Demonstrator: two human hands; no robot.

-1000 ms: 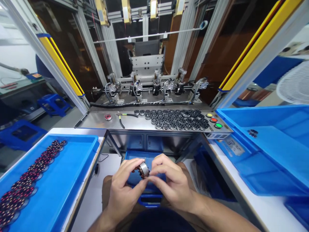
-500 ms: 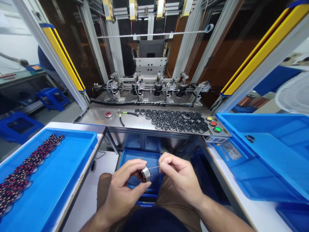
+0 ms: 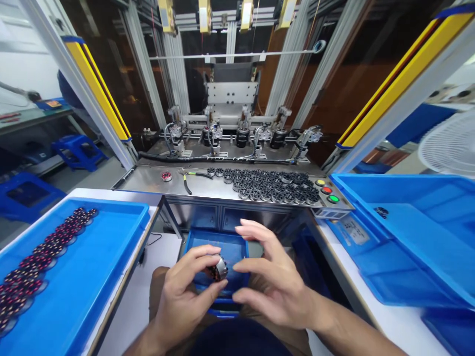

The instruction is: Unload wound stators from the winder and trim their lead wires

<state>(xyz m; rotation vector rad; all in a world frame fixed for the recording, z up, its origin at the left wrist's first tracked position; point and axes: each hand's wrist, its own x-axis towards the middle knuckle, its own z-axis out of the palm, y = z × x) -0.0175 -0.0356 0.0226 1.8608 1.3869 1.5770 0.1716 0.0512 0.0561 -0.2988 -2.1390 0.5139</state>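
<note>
Between the fingertips and thumb of my left hand (image 3: 191, 284) is a wound motor stator (image 3: 221, 269), tilted, with a silvery rim and dark windings. My right hand (image 3: 272, 274) is just to its right, fingers spread and apart from the stator, with nothing visible in them. Below both hands a blue bin (image 3: 237, 247) sits between my knees. On the steel bench ahead lie pliers with green-and-black handles (image 3: 187, 183), a single red-wound stator (image 3: 166, 176) and many unwound black stators (image 3: 274, 185) in packed rows.
A blue tray (image 3: 129, 210) on the left holds overlapping rows of wound stators (image 3: 48, 252). To the right stands a blue crate (image 3: 419, 222) with a few dark stators. Yellow, red and green buttons (image 3: 326, 190) sit at the bench's right end, before the winding machine (image 3: 232, 133).
My right hand has let go of the thin wire it was pinching beside the stator, and its fingers have spread. The stator has shifted slightly left in my left hand.
</note>
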